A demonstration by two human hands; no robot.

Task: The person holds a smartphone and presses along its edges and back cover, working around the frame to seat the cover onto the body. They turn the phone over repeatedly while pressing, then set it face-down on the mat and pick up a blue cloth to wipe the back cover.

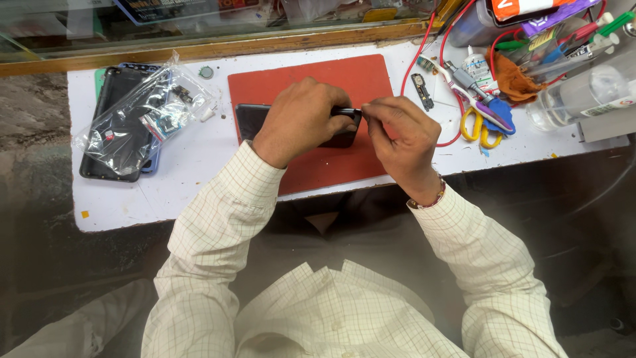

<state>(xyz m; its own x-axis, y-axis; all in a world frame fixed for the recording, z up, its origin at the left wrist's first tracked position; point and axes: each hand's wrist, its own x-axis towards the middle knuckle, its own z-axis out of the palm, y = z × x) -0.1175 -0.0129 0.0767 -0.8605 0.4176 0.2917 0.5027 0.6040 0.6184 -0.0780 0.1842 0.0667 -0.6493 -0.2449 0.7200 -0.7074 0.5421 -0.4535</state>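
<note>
Head view: the dark phone point(252, 119) lies long axis left-right on the red mat point(371, 76), left hand point(298, 119) clamped over its right half, right hand point(397, 129) pinching closed at its right end, nearer that edge.

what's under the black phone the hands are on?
The red mat lies under the black phone, on the white tabletop. The left hand covers the phone's middle and the right hand its right end, so anything there is hidden.
</note>
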